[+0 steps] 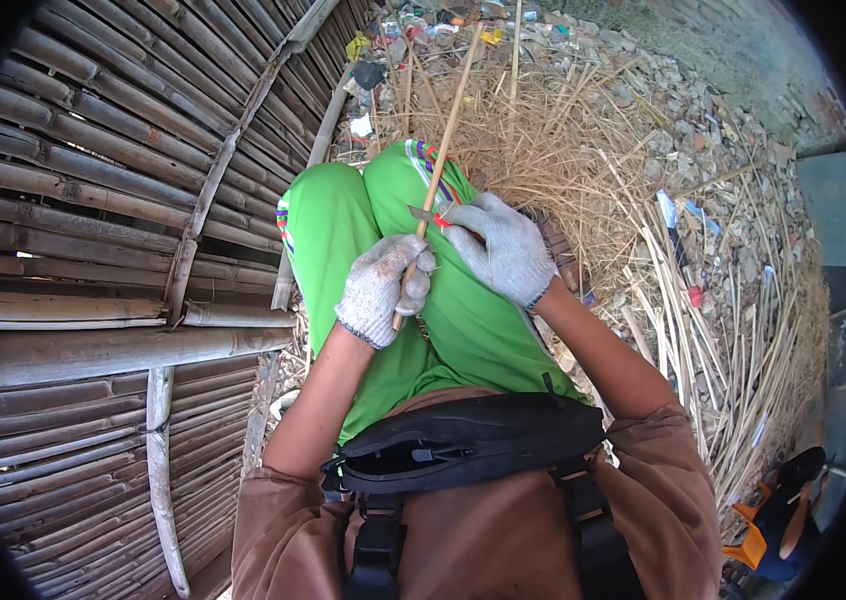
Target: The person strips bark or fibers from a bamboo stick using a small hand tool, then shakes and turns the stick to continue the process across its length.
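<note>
A long, thin bamboo stick (456, 112) runs slantwise across my lap, its far end pointing away over the ground. My left hand (381, 290), in a pale work glove, is closed round the lower part of the stick. In my right hand (505, 250), gloved the same way, is a small knife (421, 213) with a short blade and a red handle. The blade lies at the stick, just beyond my left fist; whether it cuts in is too small to tell. Both hands are over my green trousers (328, 215), with my knees raised.
On the left stands a wall of bamboo slats (93, 200) with pole supports. Straw-like shavings (523, 135) cover stony, littered ground ahead. Many thin split strips (683, 330) lie along the right. A black pouch (473, 440) crosses my front; an orange and black object (748, 535) lies lower right.
</note>
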The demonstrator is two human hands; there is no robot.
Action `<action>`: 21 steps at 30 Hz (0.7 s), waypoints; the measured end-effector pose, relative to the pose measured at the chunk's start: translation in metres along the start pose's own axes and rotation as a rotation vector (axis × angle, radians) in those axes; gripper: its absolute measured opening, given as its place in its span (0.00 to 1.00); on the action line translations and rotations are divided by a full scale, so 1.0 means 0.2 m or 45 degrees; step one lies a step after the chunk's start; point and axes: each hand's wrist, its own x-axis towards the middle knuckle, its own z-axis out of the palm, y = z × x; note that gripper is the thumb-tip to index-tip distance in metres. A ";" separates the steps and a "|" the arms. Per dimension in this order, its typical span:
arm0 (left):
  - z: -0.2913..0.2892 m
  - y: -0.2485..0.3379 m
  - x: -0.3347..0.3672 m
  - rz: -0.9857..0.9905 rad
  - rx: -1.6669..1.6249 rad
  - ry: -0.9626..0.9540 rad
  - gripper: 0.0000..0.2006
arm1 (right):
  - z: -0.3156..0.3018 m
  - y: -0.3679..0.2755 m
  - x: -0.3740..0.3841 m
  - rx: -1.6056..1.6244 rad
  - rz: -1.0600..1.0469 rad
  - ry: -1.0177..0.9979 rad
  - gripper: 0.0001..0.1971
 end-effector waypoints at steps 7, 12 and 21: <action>0.00 -0.01 -0.10 0.077 0.109 0.094 0.09 | 0.04 0.00 -0.02 -0.047 0.027 -0.009 0.11; -0.03 -0.02 -0.20 0.070 0.153 0.122 0.10 | 0.04 -0.02 -0.03 -0.053 -0.044 0.011 0.12; -0.08 0.00 -0.60 0.017 0.318 0.239 0.13 | 0.05 -0.02 -0.04 -0.035 0.002 0.022 0.14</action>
